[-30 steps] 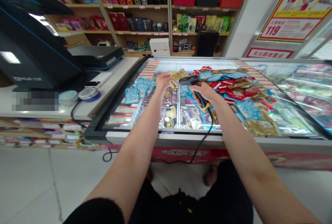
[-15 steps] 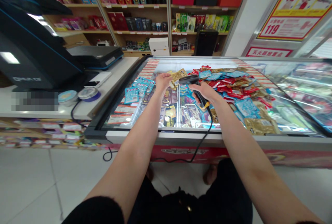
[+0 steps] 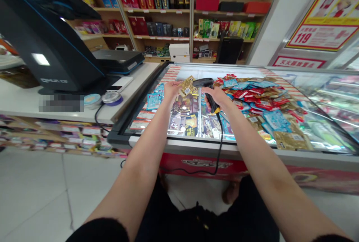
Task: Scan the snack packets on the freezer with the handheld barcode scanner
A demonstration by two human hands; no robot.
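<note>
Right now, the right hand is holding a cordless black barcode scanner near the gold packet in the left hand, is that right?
Not cordless: the black barcode scanner has a cable running down over the freezer's front edge, as the head view shows. The right hand holds it near the gold packet in the left hand.

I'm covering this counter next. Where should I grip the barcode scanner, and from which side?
Grip the barcode scanner by its narrow black handle, just below the head, coming from the near side as the right hand does. The handle slopes back toward you, and the cord drops from its base, clear of the palm.
</note>
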